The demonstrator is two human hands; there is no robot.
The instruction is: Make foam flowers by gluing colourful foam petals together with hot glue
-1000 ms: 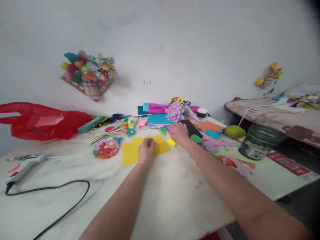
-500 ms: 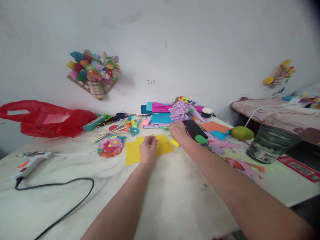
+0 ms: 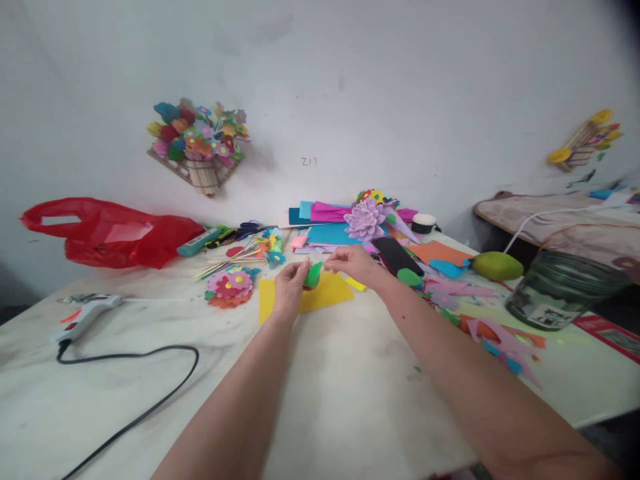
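Observation:
My left hand [image 3: 290, 288] pinches a small green craft piece [image 3: 314, 274], with a bit of dark red showing under it. Close by on the right, my right hand [image 3: 354, 263] has its fingertips pressed together beside the green piece's edge; whatever is in them is too small to make out. Both hands hover over a yellow felt sheet [image 3: 327, 295] lying on the table. A small yellow strip [image 3: 355, 285] lies just past its right edge. Left of the sheet sits a stack of colourful flower cut-outs [image 3: 231, 288].
A glue gun [image 3: 90, 319] with a black cord lies at left, near a red plastic bag [image 3: 125, 237]. Behind are a lilac flower [image 3: 365, 220] and coloured sheets [image 3: 327, 233]. At right are a phone [image 3: 397, 256], felt scraps [image 3: 457, 288], a green fruit [image 3: 497, 266] and a glass jar [image 3: 555, 293].
My right hand has come back from the lilac flower toward my left hand. The green piece now shows in my left hand. The view has turned slightly left.

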